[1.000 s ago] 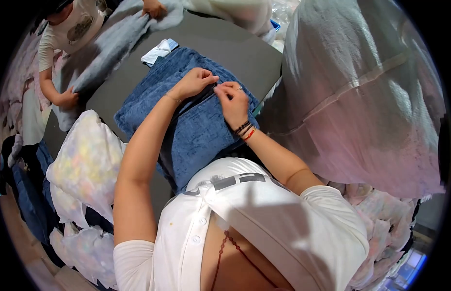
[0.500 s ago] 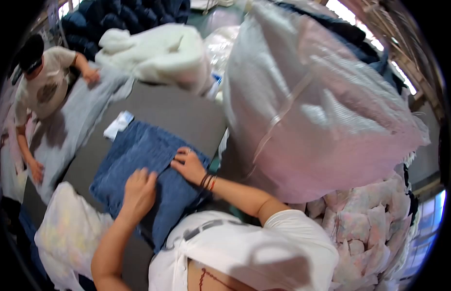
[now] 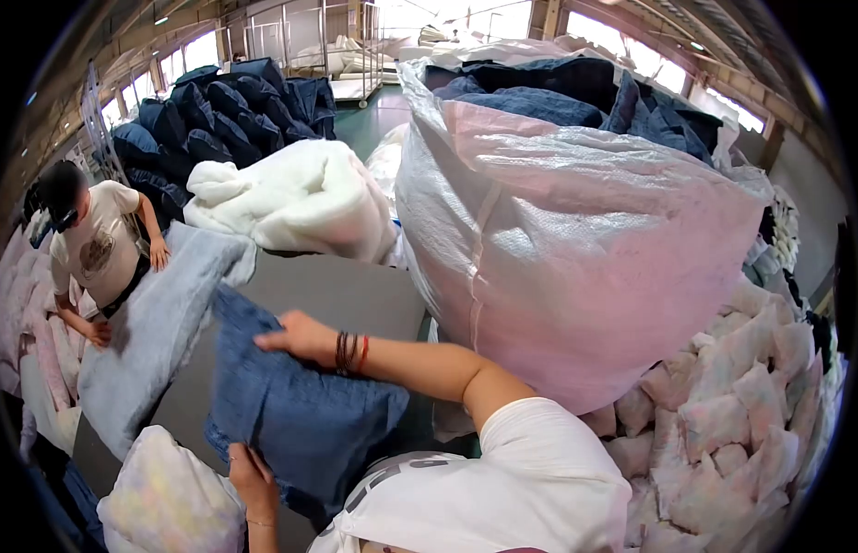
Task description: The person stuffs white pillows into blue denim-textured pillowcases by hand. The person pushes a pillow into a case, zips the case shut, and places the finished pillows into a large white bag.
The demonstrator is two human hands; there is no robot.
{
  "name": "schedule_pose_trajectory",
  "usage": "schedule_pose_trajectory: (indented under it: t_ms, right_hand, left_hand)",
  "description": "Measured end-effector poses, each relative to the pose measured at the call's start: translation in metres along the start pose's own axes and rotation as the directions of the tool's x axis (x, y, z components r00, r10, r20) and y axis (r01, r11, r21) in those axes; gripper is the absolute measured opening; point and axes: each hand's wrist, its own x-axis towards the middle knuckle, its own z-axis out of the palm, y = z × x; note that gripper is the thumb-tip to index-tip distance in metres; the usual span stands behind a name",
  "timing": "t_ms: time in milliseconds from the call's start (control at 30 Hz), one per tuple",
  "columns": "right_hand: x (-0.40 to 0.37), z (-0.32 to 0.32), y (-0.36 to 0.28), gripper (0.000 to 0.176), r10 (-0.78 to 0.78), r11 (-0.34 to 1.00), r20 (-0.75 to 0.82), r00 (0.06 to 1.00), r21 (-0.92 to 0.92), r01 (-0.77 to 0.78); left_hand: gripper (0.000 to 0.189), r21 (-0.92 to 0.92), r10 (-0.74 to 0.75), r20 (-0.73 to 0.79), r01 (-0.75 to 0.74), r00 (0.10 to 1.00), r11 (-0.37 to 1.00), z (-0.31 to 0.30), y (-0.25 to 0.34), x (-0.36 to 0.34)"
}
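Observation:
A dark blue fabric cover [image 3: 323, 415], shaped like a cushion cover, is partly raised off the grey tabletop in front of my white shirt. My right hand [image 3: 300, 337], with bracelets on its wrist, is closed on the cover's upper part, and the cloth hides some of its fingers. Lower down, my left hand [image 3: 251, 475] grips the near left edge of the same cover. Beside that hand, on the left, sits a pale bag [image 3: 171, 493] with yellowish and pinkish contents.
A big white-pink woven sack [image 3: 576, 249] with blue cloth stands at right. Pale stuffed pieces [image 3: 724, 424] are piled below it. White fluffy batting [image 3: 281, 198] lies beyond the grey table [image 3: 327, 281]. At left, another person [image 3: 97, 240] handles grey-blue batting [image 3: 157, 332].
The blue cover lay flat under both hands; now it is lifted and gripped. My right hand has moved left, my left hand down toward my body. The view has tilted up.

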Motion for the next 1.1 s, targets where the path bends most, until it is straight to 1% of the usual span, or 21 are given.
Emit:
schedule_pose_trajectory:
  t_ms: [33, 67, 100, 133, 167, 200, 233, 333, 400, 467, 533, 600, 667, 700, 733, 800, 833, 933, 967, 1033, 1100]
  right_hand:
    - [-0.019, 0.004, -0.05, 0.044, -0.202, 0.979, -0.033, 0.979, 0.026, 0.203]
    - [-0.044, -0.002, -0.104, 0.041, -0.32, 0.929, -0.147, 0.936, -0.242, 0.28]
    - [-0.019, -0.014, -0.109, 0.042, -0.455, 0.89, -0.275, 0.847, -0.14, 0.433]
    - [-0.058, -0.015, -0.168, 0.042, -0.503, 0.864, -0.458, 0.733, -0.255, 0.433]
    - [-0.027, -0.047, -0.178, 0.04, -0.744, 0.6, -0.496, 0.448, -0.201, 0.774]
    - [-0.028, -0.055, -0.213, 0.04, -0.704, 0.4, -0.677, 0.217, -0.125, 0.908]
    - [-0.046, -0.069, -0.241, 0.046, -0.713, 0.381, -0.701, 0.018, -0.365, 0.85]
    - [-0.055, -0.133, -0.312, 0.034, -0.308, 0.547, -0.812, -0.496, -0.578, 0.606]
    - [-0.063, -0.161, -0.343, 0.041, -0.269, 0.224, -0.893, -0.36, -0.422, 0.879]
    - [-0.048, -0.201, -0.339, 0.028, -0.486, 0.199, -0.861, -0.152, -0.278, 0.94]
    - [-0.052, -0.145, -0.315, 0.012, -0.636, 0.221, -0.759, -0.14, -0.352, 0.909]
    - [-0.034, -0.122, -0.285, 0.012, -0.774, 0.264, -0.623, -0.109, -0.476, 0.839]
    - [-0.025, -0.085, -0.252, 0.017, -0.865, 0.326, -0.486, 0.126, -0.353, 0.877]
    - [-0.019, -0.073, -0.235, 0.018, -0.852, 0.443, -0.438, 0.287, -0.311, 0.84]
    - [-0.009, -0.068, -0.215, 0.018, -0.857, 0.491, -0.358, 0.37, -0.35, 0.798]
    - [0.004, -0.054, -0.181, 0.021, -0.81, 0.581, -0.229, 0.54, -0.441, 0.684]
    - [0.005, -0.052, -0.167, 0.024, -0.78, 0.591, -0.164, 0.604, -0.509, 0.626]
    - [0.018, -0.05, -0.131, 0.028, -0.676, 0.637, -0.091, 0.731, -0.57, 0.519]
    - [0.024, -0.051, -0.118, 0.03, -0.624, 0.666, -0.079, 0.778, -0.574, 0.476]
    - [0.033, -0.052, -0.094, 0.031, -0.603, 0.648, -0.024, 0.798, -0.599, 0.472]
    - [0.044, -0.05, -0.056, 0.033, -0.515, 0.631, 0.051, 0.855, -0.653, 0.419]
  left_hand:
    - [0.007, -0.111, -0.026, -0.083, 0.017, 0.996, 0.994, -0.004, 0.009, 0.011]
    - [0.007, -0.109, -0.026, -0.076, 0.018, 0.997, 0.994, -0.012, 0.025, 0.022]
    - [0.008, -0.213, -0.08, -0.089, 0.06, 0.993, 0.975, -0.018, 0.041, 0.035]
    - [0.009, -0.319, -0.133, -0.101, 0.094, 0.986, 0.943, -0.022, 0.053, 0.043]
    - [0.009, -0.361, -0.146, -0.055, 0.117, 0.988, 0.925, -0.022, 0.058, 0.047]
    - [0.012, -0.407, -0.153, 0.009, 0.143, 0.988, 0.902, -0.017, 0.053, 0.047]
    - [0.013, -0.424, -0.151, 0.094, 0.177, 0.984, 0.888, -0.012, 0.05, 0.044]
    - [0.015, -0.423, -0.094, 0.244, 0.193, 0.965, 0.885, -0.004, 0.05, 0.04]
    - [0.014, -0.436, -0.086, 0.224, 0.179, 0.971, 0.882, 0.0, 0.05, 0.037]
    - [0.015, -0.495, -0.171, 0.236, 0.27, 0.957, 0.826, 0.001, 0.049, 0.035]
    - [0.015, -0.422, -0.23, 0.294, 0.342, 0.928, 0.84, 0.011, 0.027, 0.03]
    - [0.02, -0.334, -0.296, 0.347, 0.412, 0.89, 0.848, 0.025, 0.0, 0.017]
    - [0.049, 0.087, -0.172, 0.234, 0.155, 0.957, 0.984, 0.036, -0.025, -0.003]
    - [0.09, 0.18, -0.338, 0.414, 0.288, 0.845, 0.941, 0.036, -0.041, -0.011]
    - [0.09, 0.184, -0.345, 0.42, 0.293, 0.84, 0.938, 0.034, -0.046, -0.02]
    - [0.11, 0.522, -0.415, 0.309, 0.213, 0.856, 0.826, 0.027, -0.051, -0.038]
    - [0.122, 0.522, -0.472, 0.277, 0.282, 0.837, 0.805, 0.023, -0.064, -0.045]
    - [0.126, 0.596, -0.474, 0.076, 0.341, 0.877, 0.727, 0.005, -0.098, -0.064]
    - [0.126, 0.601, -0.488, 0.086, 0.346, 0.869, 0.721, -0.005, -0.109, -0.069]
    - [0.125, 0.745, -0.418, -0.182, 0.402, 0.89, 0.532, -0.029, -0.131, -0.084]
    - [0.122, 0.79, -0.656, -0.153, 0.49, 0.739, 0.368, -0.054, -0.166, -0.108]
